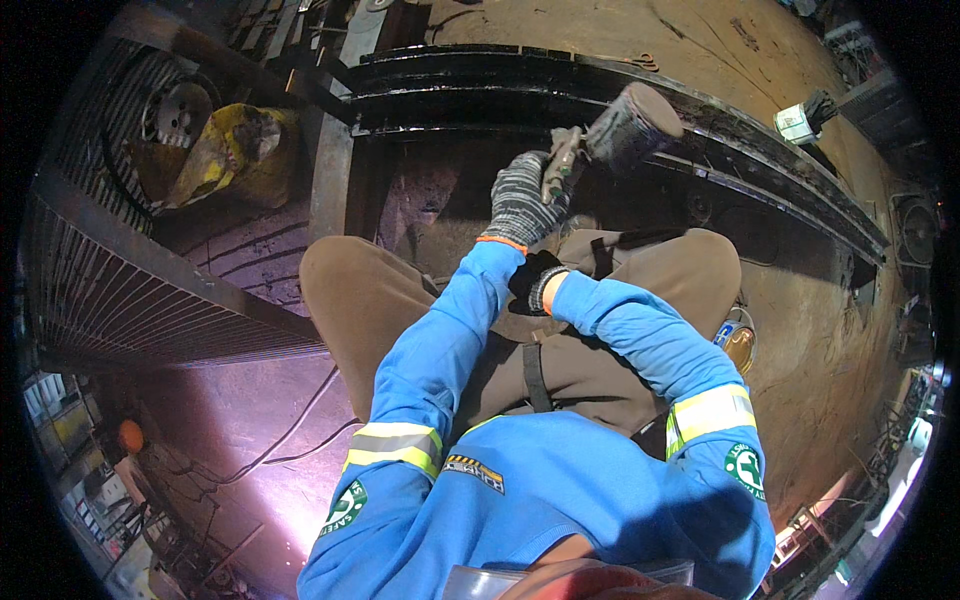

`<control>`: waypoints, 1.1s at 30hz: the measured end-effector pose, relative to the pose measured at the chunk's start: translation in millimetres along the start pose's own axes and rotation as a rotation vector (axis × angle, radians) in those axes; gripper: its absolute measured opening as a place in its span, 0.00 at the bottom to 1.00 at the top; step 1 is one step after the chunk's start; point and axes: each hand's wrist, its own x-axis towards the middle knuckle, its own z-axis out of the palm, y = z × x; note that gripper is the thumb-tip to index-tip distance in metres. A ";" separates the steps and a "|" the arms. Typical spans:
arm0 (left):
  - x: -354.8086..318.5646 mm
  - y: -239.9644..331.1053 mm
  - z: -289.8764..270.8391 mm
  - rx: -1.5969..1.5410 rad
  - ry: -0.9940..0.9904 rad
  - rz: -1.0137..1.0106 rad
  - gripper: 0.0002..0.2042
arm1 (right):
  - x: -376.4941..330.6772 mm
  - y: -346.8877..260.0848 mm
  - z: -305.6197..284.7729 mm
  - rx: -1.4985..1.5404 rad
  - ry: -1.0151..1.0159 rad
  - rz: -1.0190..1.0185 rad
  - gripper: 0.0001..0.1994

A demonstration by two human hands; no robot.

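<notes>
My left hand, in a grey knit glove, reaches forward with its fingers closed on a worn, paint-stained grip piece. Joined to or touching that piece is a dark, stained cylindrical can, tilted, its round brownish end facing up and to the right. How grip and can are joined is not clear. Beyond and beneath the can run long glossy black steel bars. My right hand, in a dark glove with a grey cuff, rests by my lap beside the left wrist; its fingers are hidden in shadow.
A yellow sack lies at the left near a slatted metal frame. Scissors lie by the far bar. A white container stands at the far right. A gold tin sits beside my right knee. Cables cross the floor.
</notes>
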 end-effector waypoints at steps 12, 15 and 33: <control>15.7 -13.9 -11.5 0.166 0.304 -0.260 0.22 | 2.2 6.7 14.1 0.011 0.108 -0.020 0.25; 15.3 -14.4 -12.4 0.223 0.377 -0.308 0.24 | 2.9 7.5 15.4 -0.002 0.120 -0.021 0.26; 4.5 -18.3 -16.6 -0.025 0.162 0.041 0.20 | 11.7 3.9 5.8 0.039 0.067 -0.025 0.23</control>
